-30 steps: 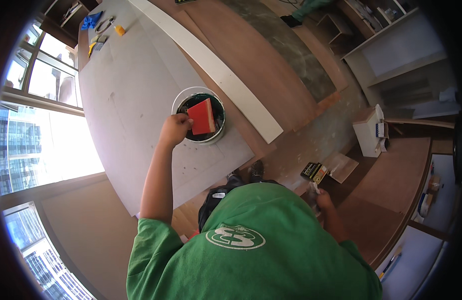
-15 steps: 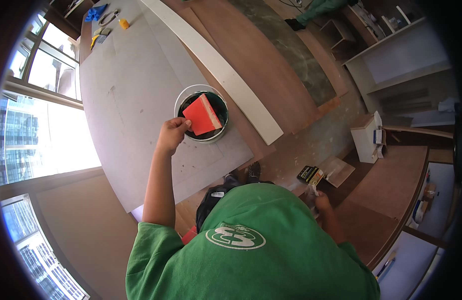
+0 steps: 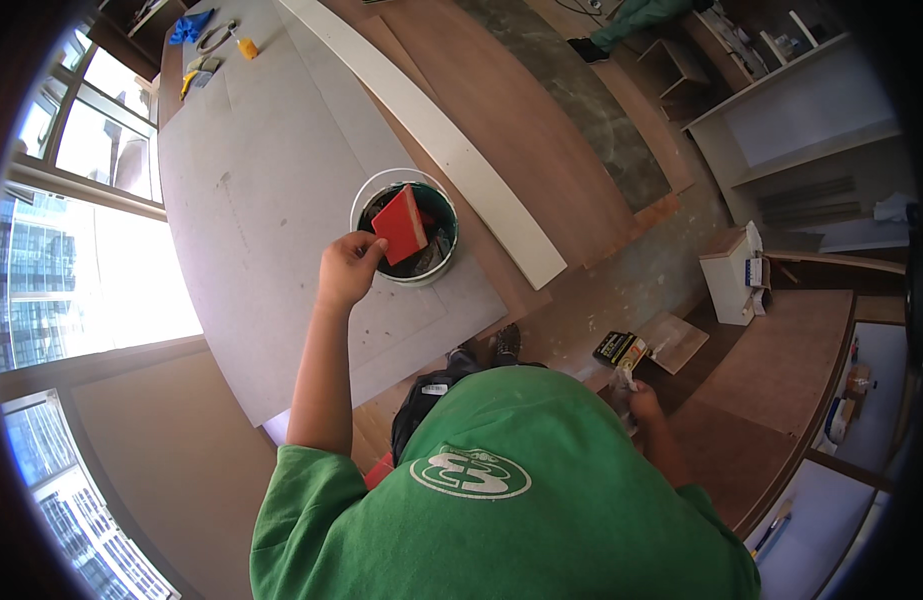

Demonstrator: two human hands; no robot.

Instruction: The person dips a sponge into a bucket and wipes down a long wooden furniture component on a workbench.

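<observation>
One red slab (image 3: 401, 226), L edge in L-hand grip (image 3: 350, 270), over bkt (image 3: 414, 281).

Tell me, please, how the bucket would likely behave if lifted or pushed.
Lifted by its thin handle, the bucket would probably swing. Standing upright on the flat board, it likely slides when pushed; being round, it may roll if toppled.

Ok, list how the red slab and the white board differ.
The red slab is small; the white board is long. The slab is red with a pale edge; the board is whitish. The left hand holds the slab; the board lies untouched. Both have flat faces.
</observation>
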